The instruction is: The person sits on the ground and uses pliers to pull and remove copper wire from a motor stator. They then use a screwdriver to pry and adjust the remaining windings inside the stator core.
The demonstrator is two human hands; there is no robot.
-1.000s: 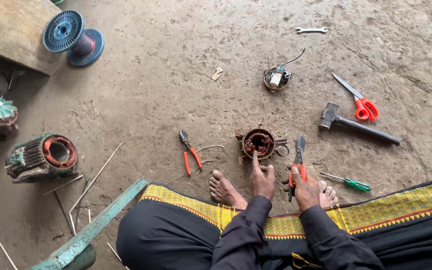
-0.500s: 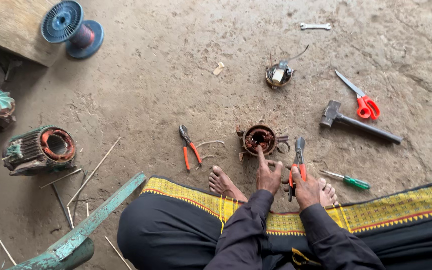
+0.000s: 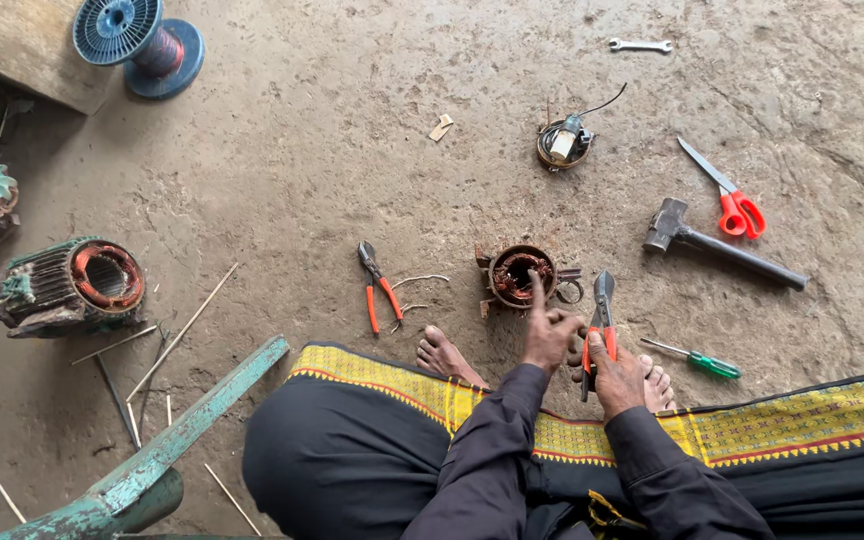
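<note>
Large green motor housing [image 3: 72, 285] far left of small stator [image 3: 522, 275]. Stator on floor just ahead of feet, within reach. Left hand [image 3: 549, 335] steadies stator, forefinger extended onto rim. Right hand [image 3: 620, 378] fingers wrapped round cutters [image 3: 600, 320], blades toward stator. Orange pliers [image 3: 380, 288] left of stator.

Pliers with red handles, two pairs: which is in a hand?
The pair by the green screwdriver, gripped in the right hand; the other pliers lie untouched.

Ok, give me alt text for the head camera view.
A seated person's left hand touches a small motor stator on the dirt floor while the right hand holds cutters; pliers, hammer and scissors lie around.
</note>
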